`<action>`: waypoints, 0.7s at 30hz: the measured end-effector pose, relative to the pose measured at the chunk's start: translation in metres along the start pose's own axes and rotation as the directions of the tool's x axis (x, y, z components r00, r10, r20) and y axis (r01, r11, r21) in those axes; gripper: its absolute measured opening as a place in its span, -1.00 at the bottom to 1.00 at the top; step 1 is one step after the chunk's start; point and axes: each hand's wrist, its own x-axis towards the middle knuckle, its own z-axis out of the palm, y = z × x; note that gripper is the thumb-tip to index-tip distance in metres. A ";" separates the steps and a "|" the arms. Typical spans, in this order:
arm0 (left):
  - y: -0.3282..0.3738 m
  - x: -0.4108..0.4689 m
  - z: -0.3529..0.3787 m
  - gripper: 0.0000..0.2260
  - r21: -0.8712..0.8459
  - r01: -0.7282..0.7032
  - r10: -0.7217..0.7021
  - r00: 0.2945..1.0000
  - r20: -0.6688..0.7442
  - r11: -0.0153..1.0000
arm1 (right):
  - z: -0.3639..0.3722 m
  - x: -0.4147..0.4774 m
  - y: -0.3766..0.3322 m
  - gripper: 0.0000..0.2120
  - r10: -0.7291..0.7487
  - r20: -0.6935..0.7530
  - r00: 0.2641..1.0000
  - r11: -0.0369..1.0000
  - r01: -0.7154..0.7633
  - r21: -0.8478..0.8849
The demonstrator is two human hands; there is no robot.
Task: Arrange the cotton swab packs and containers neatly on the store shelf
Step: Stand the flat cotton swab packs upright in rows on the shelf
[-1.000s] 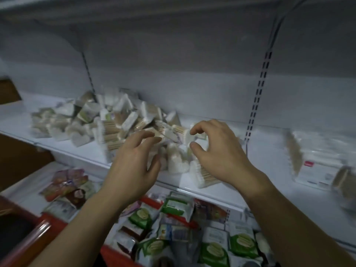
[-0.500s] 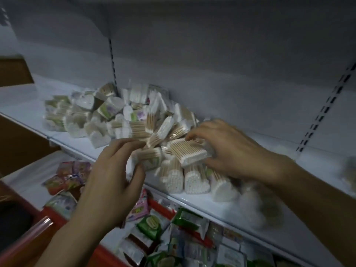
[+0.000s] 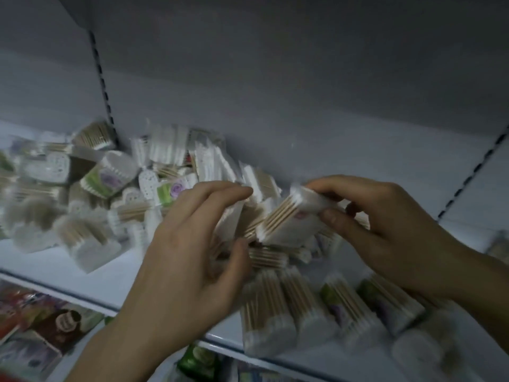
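Observation:
A messy heap of cotton swab packs (image 3: 115, 186) covers the white shelf (image 3: 82, 274) from the left to the middle. My right hand (image 3: 385, 230) grips a flat swab pack (image 3: 286, 219) with wooden sticks, lifted above the heap. My left hand (image 3: 190, 257) is curled over the heap, thumb and fingers closing round another swab pack (image 3: 231, 224). Several swab containers (image 3: 325, 307) stand side by side along the front edge below my right hand. The picture is blurred.
A shelf board hangs close above. Slotted uprights run up the back wall at left (image 3: 102, 86) and right (image 3: 473, 172). A lower shelf holds colourful packets (image 3: 49, 323) and green packs (image 3: 198, 359). Bare shelf lies at the front left.
The view has swung closer to the heap. My right hand has lifted a flat pack off it. My left hand has moved up and right into the heap and curled on a pack.

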 end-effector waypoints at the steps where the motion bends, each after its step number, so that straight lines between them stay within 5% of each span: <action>1: 0.010 0.007 -0.005 -0.63 -0.063 -0.005 0.002 0.999 -0.041 0.998 | -0.001 0.003 -0.003 -0.74 0.015 -0.023 1.000 1.000 -0.015 0.019; 6: 0.005 0.025 0.001 -0.68 -0.103 -0.073 0.066 0.996 -0.065 0.992 | 0.018 0.020 -0.025 -0.73 0.073 -0.065 0.995 0.975 -0.058 0.215; 10: -0.011 0.015 -0.021 -0.89 -0.249 0.010 -0.051 0.986 -0.156 0.968 | 0.040 0.025 -0.040 -0.73 0.307 -0.235 0.922 0.888 -0.189 0.419; 15: -0.032 -0.015 -0.045 -0.88 -0.520 0.141 -0.252 0.956 -0.150 0.843 | 0.072 0.022 -0.075 -0.93 0.483 -0.248 0.840 0.875 -0.456 0.160; 18: -0.041 -0.031 -0.055 -0.88 -0.570 0.164 -0.281 0.952 -0.124 0.805 | 0.093 0.030 -0.105 -0.72 0.578 -0.160 0.800 0.814 -0.578 0.047; 21: -0.048 -0.040 -0.064 -0.86 -0.569 0.188 -0.305 0.945 -0.117 0.801 | 0.110 0.043 -0.120 -0.59 0.521 -0.176 0.836 0.843 -0.536 -0.052</action>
